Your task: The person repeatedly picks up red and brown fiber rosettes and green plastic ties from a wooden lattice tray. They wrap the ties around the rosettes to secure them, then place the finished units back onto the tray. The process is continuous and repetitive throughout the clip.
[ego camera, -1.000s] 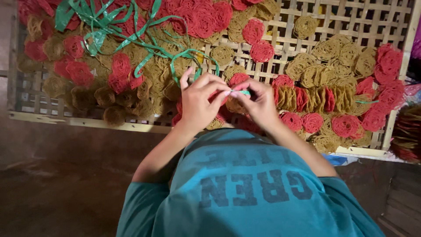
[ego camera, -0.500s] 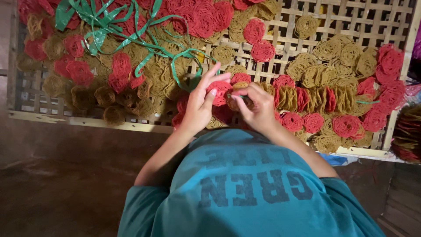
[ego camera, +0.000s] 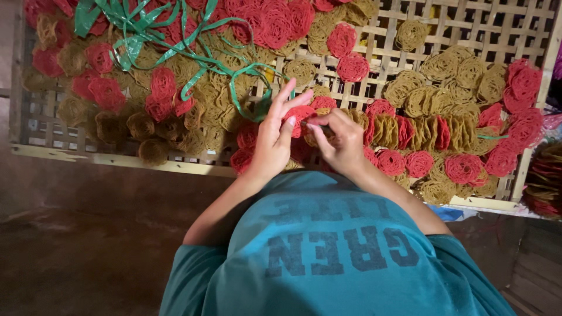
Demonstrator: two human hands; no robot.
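Observation:
My left hand (ego camera: 274,140) and my right hand (ego camera: 344,142) meet above the near edge of a bamboo lattice tray (ego camera: 410,20). Between their fingertips is a round red lacy cracker (ego camera: 300,116). The left thumb and forefinger pinch it while the other left fingers spread upward. My right hand's fingertips grip its right edge, with a few yellow-brown crackers (ego camera: 321,110) just behind. A green plastic strip (ego camera: 249,88) loops across the tray and ends near my left hand.
The tray holds many red and yellow-brown round crackers; a row stands on edge at the right (ego camera: 421,131). A tangle of green strips (ego camera: 126,23) lies at the far left. Dark floor (ego camera: 76,251) is below. My teal shirt (ego camera: 333,257) fills the foreground.
One second ago both hands pinched a thin pale strip between them. Since then they have moved slightly away from my body, and a red cracker now sits between the fingertips.

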